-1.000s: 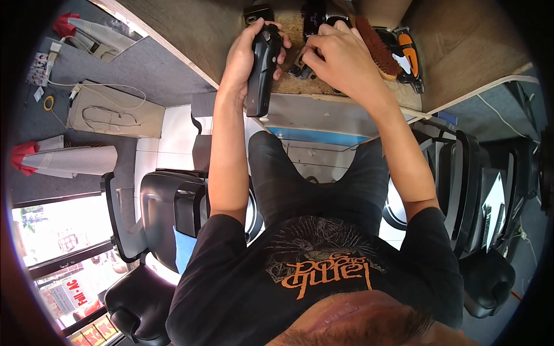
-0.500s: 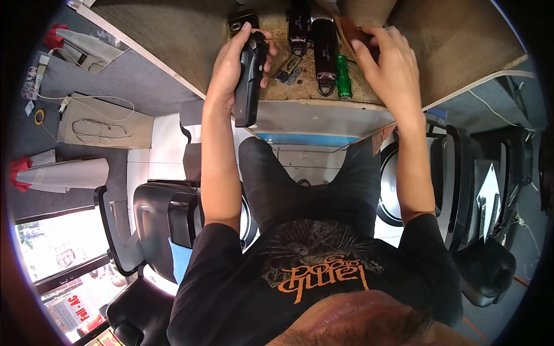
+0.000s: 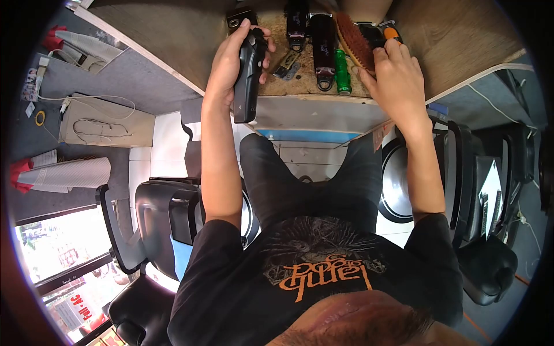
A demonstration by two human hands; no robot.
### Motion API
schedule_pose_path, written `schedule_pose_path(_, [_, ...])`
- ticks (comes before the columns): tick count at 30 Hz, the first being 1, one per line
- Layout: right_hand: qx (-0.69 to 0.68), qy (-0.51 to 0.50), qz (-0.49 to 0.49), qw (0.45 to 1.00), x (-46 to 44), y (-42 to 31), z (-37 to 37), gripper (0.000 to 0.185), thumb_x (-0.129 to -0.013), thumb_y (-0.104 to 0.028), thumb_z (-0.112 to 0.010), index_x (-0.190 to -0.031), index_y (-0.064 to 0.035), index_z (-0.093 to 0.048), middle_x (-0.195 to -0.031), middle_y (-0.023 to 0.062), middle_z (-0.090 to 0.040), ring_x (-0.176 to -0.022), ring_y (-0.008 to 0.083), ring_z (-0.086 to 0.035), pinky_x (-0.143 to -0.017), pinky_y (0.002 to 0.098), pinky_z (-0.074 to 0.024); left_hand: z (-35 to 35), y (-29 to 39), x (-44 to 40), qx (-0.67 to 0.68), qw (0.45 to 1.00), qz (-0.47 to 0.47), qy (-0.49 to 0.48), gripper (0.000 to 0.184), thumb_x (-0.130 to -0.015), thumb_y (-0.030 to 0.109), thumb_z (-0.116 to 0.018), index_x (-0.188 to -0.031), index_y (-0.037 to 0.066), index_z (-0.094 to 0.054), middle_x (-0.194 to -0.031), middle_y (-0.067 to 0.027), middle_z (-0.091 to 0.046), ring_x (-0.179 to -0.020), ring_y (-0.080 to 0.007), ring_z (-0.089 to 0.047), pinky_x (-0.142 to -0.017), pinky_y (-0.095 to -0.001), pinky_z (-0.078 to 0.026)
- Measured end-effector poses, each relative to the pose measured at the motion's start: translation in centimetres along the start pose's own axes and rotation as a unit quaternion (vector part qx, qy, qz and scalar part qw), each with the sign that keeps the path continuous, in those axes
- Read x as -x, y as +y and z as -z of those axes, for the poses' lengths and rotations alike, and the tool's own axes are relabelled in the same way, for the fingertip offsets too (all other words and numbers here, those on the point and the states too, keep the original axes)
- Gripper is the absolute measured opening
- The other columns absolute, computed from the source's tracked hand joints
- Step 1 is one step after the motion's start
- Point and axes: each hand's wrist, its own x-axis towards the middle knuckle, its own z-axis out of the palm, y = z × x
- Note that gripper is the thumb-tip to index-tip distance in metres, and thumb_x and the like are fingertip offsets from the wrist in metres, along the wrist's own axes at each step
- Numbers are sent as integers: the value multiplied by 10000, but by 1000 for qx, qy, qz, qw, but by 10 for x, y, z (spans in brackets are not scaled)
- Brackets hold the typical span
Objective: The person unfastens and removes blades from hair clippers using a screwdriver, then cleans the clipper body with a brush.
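My left hand point(image 3: 236, 60) is closed around a black hair clipper point(image 3: 247, 86), its head pointing away from me over the shelf. My right hand point(image 3: 398, 81) lies low over the right side of the shelf, thumb apart from bent fingers. Its fingertips reach a black-and-orange trimmer point(image 3: 392, 32), whose lower part they hide; I cannot tell if they touch it. Beside the thumb lies a brush with reddish-brown bristles point(image 3: 353, 39). Left of it are a dark maroon clipper point(image 3: 324, 55), a second dark clipper point(image 3: 296, 26) and a green bottle-like object point(image 3: 342, 75).
Small metal clipper parts point(image 3: 287, 64) and a dark box-like item point(image 3: 240, 22) lie on the particle-board shelf. Wooden side panels point(image 3: 461, 43) bound it. Black salon chairs point(image 3: 164, 213) stand on both sides, and cables point(image 3: 98, 101) hang at the left.
My right hand has moved right and slightly toward me, off the brush, uncovering the brush and the orange trimmer. My left hand still holds the clipper in nearly the same place.
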Motion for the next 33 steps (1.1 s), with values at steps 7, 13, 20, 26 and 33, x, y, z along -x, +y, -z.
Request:
schedule_pose_path(7, [-56, 64, -52, 995, -12, 7, -10, 375, -862, -303, -812, -973, 37, -697, -987, 178, -668, -965, 373, -680, -847, 484, -562, 2, -1, -2, 0, 1000, 0, 1, 497, -1111, 497, -519, -1174, 20, -644, -900, -113, -694, -669, -143, -633, -463, -297, -521])
schedule_pose_path(13, [-247, 100, -157, 951, -24, 8, 0, 426, -922, -354, -813, -1034, 24, -654, -821, 161, -759, -748, 348, -766, -711, 426, -611, 5, -4, -3, 7, 1000, -3, -6, 522, -1099, 512, -545, -1185, 7, -647, -885, -116, -702, -658, -149, -650, -461, -312, -529])
schedule_pose_path(20, [-388, 214, -132, 887, -28, 8, -19, 515, -960, -250, -827, -1262, 71, -561, -1058, 218, -798, -999, 242, -807, -800, 316, -619, -3, 2, 0, -6, 1000, 17, 18, 448, -1125, 481, -489, -1145, 63, -647, -901, -89, -683, -660, -133, -600, -462, -267, -489])
schedule_pose_path(26, [-428, 305, -77, 847, -19, 5, -18, 542, -966, -144, -835, -1338, 95, -521, -1135, 207, -773, -1039, 211, -773, -864, 300, -610, 4, -2, -3, 17, 1000, 3, -8, 506, -1104, 496, -542, -1180, 5, -639, -890, -114, -697, -663, -149, -645, -461, -308, -524])
schedule_pose_path(33, [-382, 439, 18, 813, 25, -3, 29, 650, -961, -135, -802, -1420, 117, -416, -1375, 302, -607, -1219, 316, -692, -1014, 431, -602, 0, 0, -2, 3, 1000, 4, 3, 493, -1113, 484, -519, -1173, 11, -641, -900, -108, -693, -661, -139, -628, -457, -288, -514])
